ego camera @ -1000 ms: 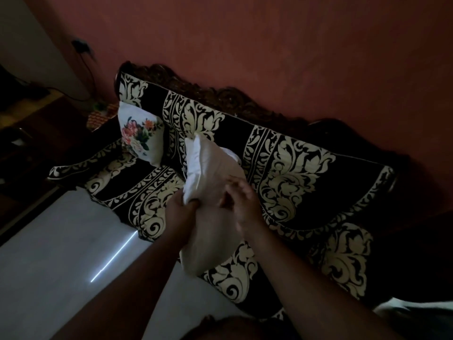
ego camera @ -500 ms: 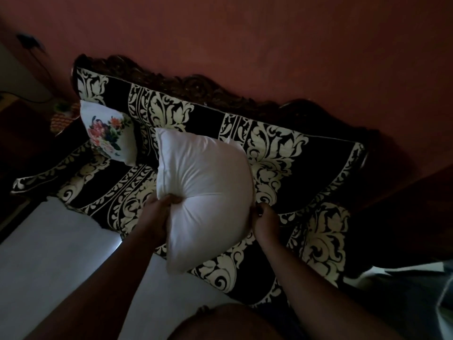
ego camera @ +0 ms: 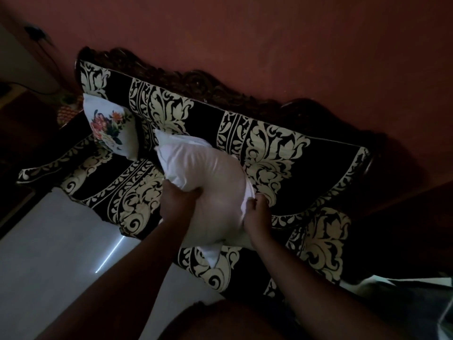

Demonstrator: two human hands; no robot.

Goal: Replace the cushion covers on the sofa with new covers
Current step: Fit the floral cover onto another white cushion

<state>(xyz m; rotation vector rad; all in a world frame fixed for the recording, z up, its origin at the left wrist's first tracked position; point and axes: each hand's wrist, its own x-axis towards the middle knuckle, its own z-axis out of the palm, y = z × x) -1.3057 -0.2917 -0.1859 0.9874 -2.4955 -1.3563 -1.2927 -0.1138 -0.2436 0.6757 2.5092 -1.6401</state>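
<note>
Gripping the white cushion (ego camera: 208,182) by two edges, the left hand (ego camera: 177,201) pinches its near-left side and the right hand (ego camera: 256,213) pinches the right side, above the sofa (ego camera: 282,153) seat. It looks bare, without cover; next, I think, a new cover is needed. A flowered cushion (ego camera: 110,126) leans at the sofa's far end.

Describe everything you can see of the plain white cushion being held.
The white cushion is plump, soft and plain, with no print, its fabric creased where it is squeezed. It is held tilted above the sofa seat, one corner pointing down. The left hand grips its left edge and the right hand pinches its right edge. Its image is slightly blurred.
</note>
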